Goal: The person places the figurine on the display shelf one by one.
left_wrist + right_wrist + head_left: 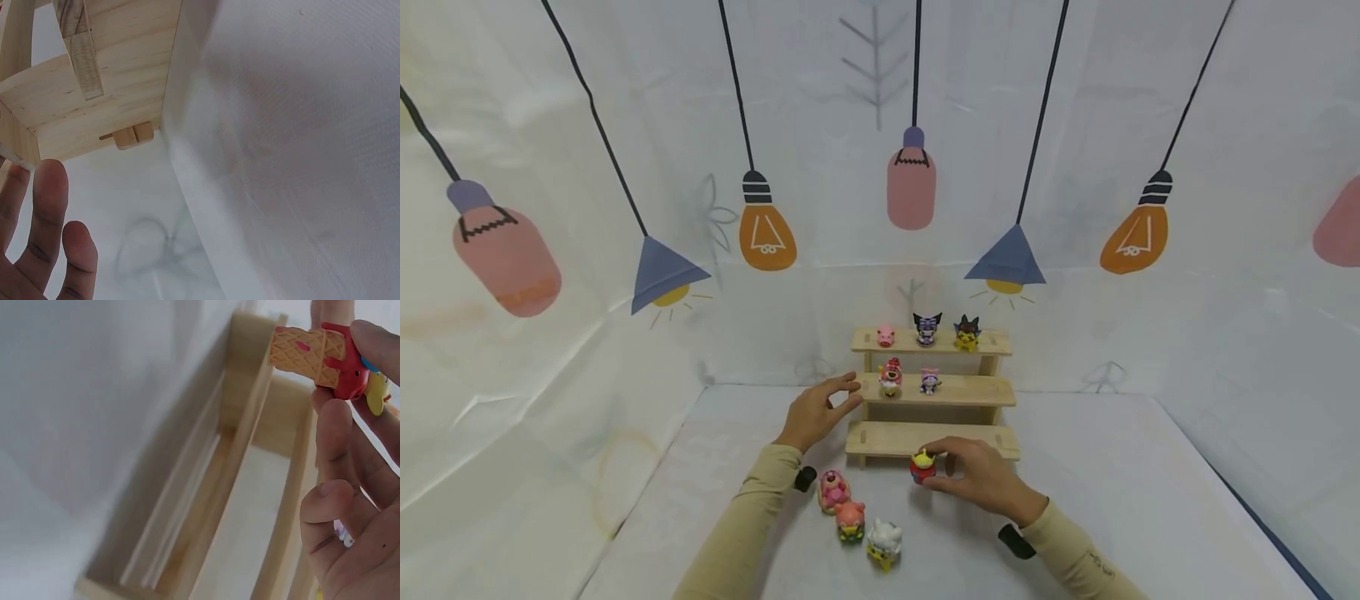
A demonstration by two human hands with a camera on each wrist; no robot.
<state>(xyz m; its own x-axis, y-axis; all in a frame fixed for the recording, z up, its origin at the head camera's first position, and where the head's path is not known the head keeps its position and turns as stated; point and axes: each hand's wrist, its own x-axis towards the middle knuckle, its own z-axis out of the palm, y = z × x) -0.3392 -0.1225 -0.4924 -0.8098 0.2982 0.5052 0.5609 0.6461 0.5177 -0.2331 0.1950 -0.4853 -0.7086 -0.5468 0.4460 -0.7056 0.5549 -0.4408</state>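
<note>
My right hand pinches a small figurine with a red body and yellow top, just in front of the bottom step of a three-tier wooden shelf. The right wrist view shows the waffle-cone base of this figurine between thumb and fingers. At the left end of the middle step is my left hand, its fingers loosely bent and holding no figurine. The left wrist view has its fingers close to the shelf's wood; contact is hard to tell.
On the top step stand a pink pig figurine, a purple-black one and a yellow one. The middle step bears a red-pink figurine and a pink-purple one. Pink, coral and white figurines stand on the table.
</note>
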